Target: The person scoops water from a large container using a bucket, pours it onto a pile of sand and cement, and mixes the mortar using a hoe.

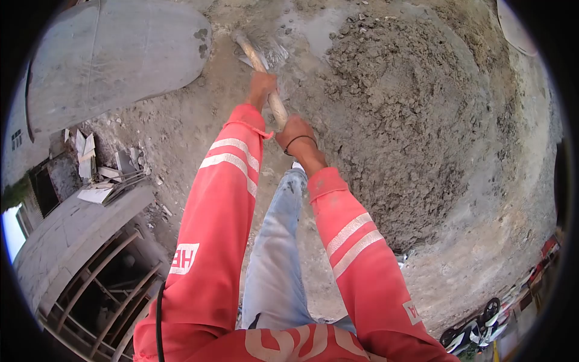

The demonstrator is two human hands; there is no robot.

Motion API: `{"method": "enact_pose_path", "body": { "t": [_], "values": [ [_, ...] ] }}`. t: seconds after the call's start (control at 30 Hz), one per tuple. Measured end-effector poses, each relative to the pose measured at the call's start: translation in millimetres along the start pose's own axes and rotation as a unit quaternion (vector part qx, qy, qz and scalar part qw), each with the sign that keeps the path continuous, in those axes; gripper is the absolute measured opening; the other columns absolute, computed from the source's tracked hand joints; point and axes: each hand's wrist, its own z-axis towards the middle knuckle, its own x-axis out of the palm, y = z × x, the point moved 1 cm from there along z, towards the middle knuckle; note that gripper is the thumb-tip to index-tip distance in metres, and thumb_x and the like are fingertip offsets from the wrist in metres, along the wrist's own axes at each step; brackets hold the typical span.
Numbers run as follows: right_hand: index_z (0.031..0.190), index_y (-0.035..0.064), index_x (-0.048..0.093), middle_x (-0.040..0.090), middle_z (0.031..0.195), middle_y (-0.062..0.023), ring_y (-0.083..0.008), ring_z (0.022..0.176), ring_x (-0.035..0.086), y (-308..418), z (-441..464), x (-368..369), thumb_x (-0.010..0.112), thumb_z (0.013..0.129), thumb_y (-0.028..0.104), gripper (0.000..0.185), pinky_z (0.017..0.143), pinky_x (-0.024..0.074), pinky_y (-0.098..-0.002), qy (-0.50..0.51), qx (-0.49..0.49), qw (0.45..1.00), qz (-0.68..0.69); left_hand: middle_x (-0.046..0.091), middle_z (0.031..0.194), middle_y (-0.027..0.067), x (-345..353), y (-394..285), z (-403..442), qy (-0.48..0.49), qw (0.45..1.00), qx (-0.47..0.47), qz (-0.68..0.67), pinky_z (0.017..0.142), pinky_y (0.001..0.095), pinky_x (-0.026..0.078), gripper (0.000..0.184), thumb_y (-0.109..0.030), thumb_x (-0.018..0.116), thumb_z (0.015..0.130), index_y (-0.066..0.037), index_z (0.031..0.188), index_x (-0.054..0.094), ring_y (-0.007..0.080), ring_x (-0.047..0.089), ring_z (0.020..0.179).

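A pale wooden handle (pixel 277 108) runs diagonally between my two hands, its far end near a blurred metal blade (pixel 274 55) low over the ground. My left hand (pixel 262 85) is wrapped round the handle nearer the blade. Lower down, my right hand (pixel 295 132), with a dark band at the wrist, grips the handle close to its near end. To the right of both hands lies a broad, lumpy heap of wet grey mix (pixel 404 127), which neither hand touches.
A grey paved slab (pixel 120 54) lies at the upper left. Broken boards and rubble (pixel 99 178) sit at the left, above a structure with curved bars (pixel 108 289). A motorcycle (pixel 476 332) stands at the lower right. My jeans-clad leg (pixel 277 247) is below the hands.
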Motion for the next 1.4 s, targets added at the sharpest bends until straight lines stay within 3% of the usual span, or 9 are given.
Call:
{"method": "enact_pose_path", "body": {
  "t": [0.13,0.33,0.47,0.63,0.77,0.97,1.1,1.23,1.4],
  "values": [
    [0.115,0.0021,0.063,0.068,0.111,-0.0221,-0.0382,0.104,0.066,-43,-56,-34,0.073,0.076,0.021,0.045,0.090,0.0536,-0.0460,0.011,0.017,1.000,-0.011,0.059,0.068,0.0143,43,5,-58,0.021,0.999,-0.028,0.010,0.044,0.0398,0.049,0.012,-0.002,0.057,0.088,0.010,0.088,0.056,0.0247,0.061,0.053],
    [0.112,0.0003,0.064,0.068,0.107,-0.0245,-0.0401,0.102,0.066,-161,-159,-102,0.072,0.077,0.021,0.041,0.087,0.0543,-0.0470,0.014,0.036,0.997,-0.064,0.060,0.070,0.0163,155,18,-193,0.135,0.980,-0.122,-0.083,0.048,0.0431,0.055,0.013,-0.001,0.049,0.090,0.011,0.095,0.051,0.0274,0.062,0.054],
    [0.112,0.0037,0.059,0.069,0.097,-0.0236,-0.0415,0.095,0.067,-280,-284,-127,0.072,0.076,0.020,0.041,0.084,0.0542,-0.0501,0.001,0.046,0.992,-0.117,0.062,0.078,0.0149,226,51,-314,0.201,0.958,-0.182,-0.096,0.054,0.0429,0.058,0.017,-0.009,0.058,0.092,0.007,0.096,0.053,0.0260,0.066,0.062],
    [0.106,0.0069,0.053,0.068,0.082,-0.0196,-0.0412,0.078,0.067,-430,-451,-148,0.074,0.073,0.020,0.041,0.071,0.0538,-0.0509,-0.022,0.038,0.988,-0.151,0.056,0.074,0.0055,288,101,-403,0.145,0.856,-0.283,-0.408,0.063,0.0375,0.055,0.012,-0.010,0.065,0.090,-0.003,0.095,0.057,0.0200,0.059,0.065],
    [0.097,0.0083,0.054,0.066,0.075,-0.0163,-0.0392,0.073,0.066,-530,-523,-133,0.072,0.072,0.014,0.032,0.064,0.0513,-0.0497,-0.071,0.029,0.990,-0.118,0.050,0.069,0.0023,316,93,-524,0.118,0.864,-0.290,-0.393,0.064,0.0371,0.051,0.018,-0.009,0.069,0.088,-0.008,0.086,0.051,0.0183,0.053,0.062],
    [0.083,0.0107,0.057,0.061,0.067,-0.0107,-0.0340,0.061,0.063,-521,-626,-131,0.068,0.067,0.005,0.020,0.058,0.0507,-0.0457,-0.146,0.024,0.982,-0.118,0.047,0.068,0.0013,279,97,-644,0.118,0.867,-0.275,-0.398,0.060,0.0385,0.049,0.023,-0.012,0.070,0.089,-0.010,0.090,0.047,0.0174,0.050,0.057],
    [0.085,0.0097,0.058,0.067,0.077,-0.0149,-0.0375,0.074,0.068,-442,-665,-92,0.069,0.069,0.007,0.019,0.063,0.0520,-0.0495,-0.082,0.208,0.973,-0.055,0.048,0.068,0.0019,278,109,-625,0.175,0.884,-0.307,-0.307,0.054,0.0365,0.048,0.023,-0.015,0.069,0.091,-0.008,0.091,0.048,0.0169,0.050,0.055],
    [0.110,0.0133,0.064,0.070,0.085,-0.0184,-0.0415,0.081,0.068,-394,-543,-63,0.073,0.073,0.014,0.038,0.072,0.0535,-0.0537,-0.050,0.327,0.944,-0.018,0.051,0.067,0.0036,339,131,-486,0.221,0.905,-0.320,-0.173,0.048,0.0363,0.048,0.020,-0.014,0.069,0.090,-0.004,0.087,0.052,0.0176,0.051,0.052],
    [0.117,0.0128,0.063,0.069,0.088,-0.0215,-0.0436,0.084,0.066,-418,-430,-2,0.075,0.071,0.016,0.047,0.075,0.0543,-0.0503,-0.167,0.261,0.944,0.110,0.056,0.064,0.0082,372,75,-392,0.216,0.965,-0.140,-0.058,0.044,0.0367,0.050,0.020,-0.009,0.069,0.089,0.002,0.083,0.054,0.0209,0.056,0.048]
  ]
}}
